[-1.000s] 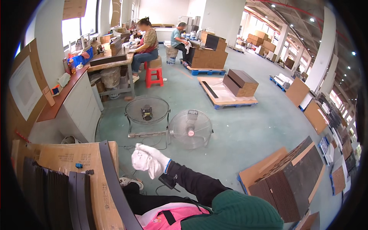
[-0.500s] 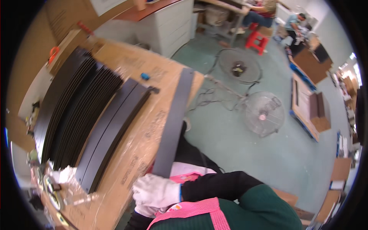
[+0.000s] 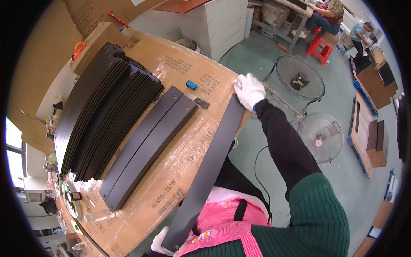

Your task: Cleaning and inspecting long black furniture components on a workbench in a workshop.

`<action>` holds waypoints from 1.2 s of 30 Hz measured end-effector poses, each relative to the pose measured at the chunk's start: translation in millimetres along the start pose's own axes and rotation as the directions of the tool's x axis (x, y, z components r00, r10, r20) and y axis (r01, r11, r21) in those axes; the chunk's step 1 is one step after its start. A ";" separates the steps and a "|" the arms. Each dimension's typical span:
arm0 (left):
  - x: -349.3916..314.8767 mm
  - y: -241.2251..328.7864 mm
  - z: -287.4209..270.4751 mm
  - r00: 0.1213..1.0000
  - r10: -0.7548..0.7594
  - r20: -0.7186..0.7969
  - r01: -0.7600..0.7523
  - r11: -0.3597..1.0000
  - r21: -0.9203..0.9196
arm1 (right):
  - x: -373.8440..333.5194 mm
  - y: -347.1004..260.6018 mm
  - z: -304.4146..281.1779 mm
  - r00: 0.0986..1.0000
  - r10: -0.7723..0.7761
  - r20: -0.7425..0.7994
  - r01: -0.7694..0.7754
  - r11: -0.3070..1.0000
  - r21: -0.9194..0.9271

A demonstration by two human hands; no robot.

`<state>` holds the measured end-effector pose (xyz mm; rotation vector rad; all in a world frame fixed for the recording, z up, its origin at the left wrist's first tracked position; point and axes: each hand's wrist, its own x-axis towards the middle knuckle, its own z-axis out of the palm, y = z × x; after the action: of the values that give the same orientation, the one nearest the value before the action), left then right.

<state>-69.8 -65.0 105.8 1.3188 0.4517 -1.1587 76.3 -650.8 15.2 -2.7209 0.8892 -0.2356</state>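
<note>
My R grip [image 3: 249,91], white-gloved, was clamped on the far end of the long dark-grey strip [image 3: 211,171], fingers curled tight over its tip. L grip [image 3: 160,242] touched the near end; its fingers were part hidden by the strip, so can't tell if they were closed on it. Strip ran slantwise along the R edge of the cardboard-topped table [image 3: 169,175], near end out by my pink apron [image 3: 224,210].

Containers: a round bin [image 3: 188,41] stood just past the table's far edge, contents n/c. Cardboard box [image 3: 97,45] on the table's far L side had an orange loop [image 3: 78,48] at its end; couldn't see inside. Bucket [image 3: 268,30] under the far workbench [image 3: 295,8], contents n/c too.

Strip itself: flat, narrow, matte, smooth-faced, w/ a small round spot nr the near end. Two similar strips [image 3: 140,143] lay side by side to its L, w/ a big row of dark strips [image 3: 107,115] beyond. Blue block [image 3: 191,85] sat nr the pair's far end.
</note>
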 end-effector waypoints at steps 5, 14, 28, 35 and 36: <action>14.6 0.4 3.6 0.998 -0.048 -0.043 0.043 0.991 -0.126 | 23.1 38.8 -14.9 0.976 0.044 -0.213 -0.075 0.987 -0.139; 33.3 9.8 -6.3 0.976 -0.216 -0.005 0.215 0.968 0.129 | -93.4 -70.7 -22.1 0.806 -0.442 0.393 0.566 0.770 -0.296; 24.6 -1.8 -4.4 0.998 -0.021 0.058 0.006 0.968 0.251 | -59.0 8.9 -1.2 0.967 -0.253 0.002 0.253 0.967 -0.008; 39.5 -33.2 -36.2 0.940 -0.340 -0.015 0.330 0.920 -0.214 | -42.6 3.4 -0.7 0.980 -0.194 0.039 0.196 0.979 -0.050; 34.4 -42.9 -44.9 0.941 -0.338 -0.019 0.326 0.920 -0.218 | -45.9 2.4 -0.8 0.988 -0.151 0.028 0.152 0.988 -0.021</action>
<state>-76.7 -31.0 43.9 1.1161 0.8438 -1.3136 38.1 -625.4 12.0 -2.8094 0.6821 -0.2198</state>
